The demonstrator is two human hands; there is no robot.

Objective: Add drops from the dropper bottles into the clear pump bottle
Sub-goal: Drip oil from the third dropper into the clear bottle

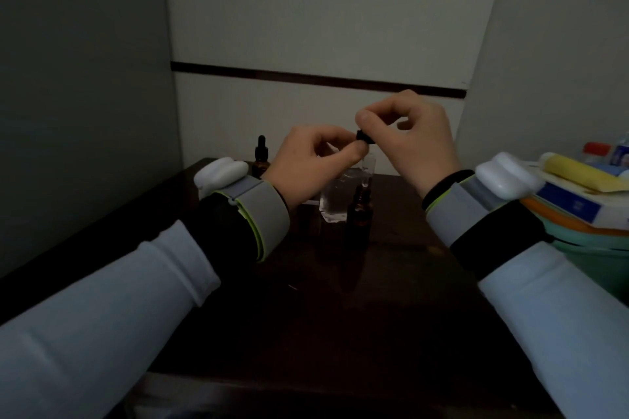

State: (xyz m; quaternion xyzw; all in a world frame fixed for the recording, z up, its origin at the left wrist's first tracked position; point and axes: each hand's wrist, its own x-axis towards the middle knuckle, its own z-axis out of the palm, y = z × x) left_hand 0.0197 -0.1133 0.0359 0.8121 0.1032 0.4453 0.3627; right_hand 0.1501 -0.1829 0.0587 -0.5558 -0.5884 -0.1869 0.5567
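The dark table (391,282) fills the near part, and a green basket (599,252) with packages stands at the right edge. The left hand (306,160) and the right hand (412,143) meet above the far part of the table. Under them stands the clear pump bottle (335,204). An open amber dropper bottle (360,214) is just in front of it, and a capped dropper bottle (261,155) is at the far left. Both hands pinch a small black dropper cap (362,137) with their fingertips.

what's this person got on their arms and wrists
Both arms wear pale blue-white sleeves over black cuffs. Each wrist carries a grey band edged in yellow-green, with a rounded white device strapped on it. No gloves on the left hand or right hand.
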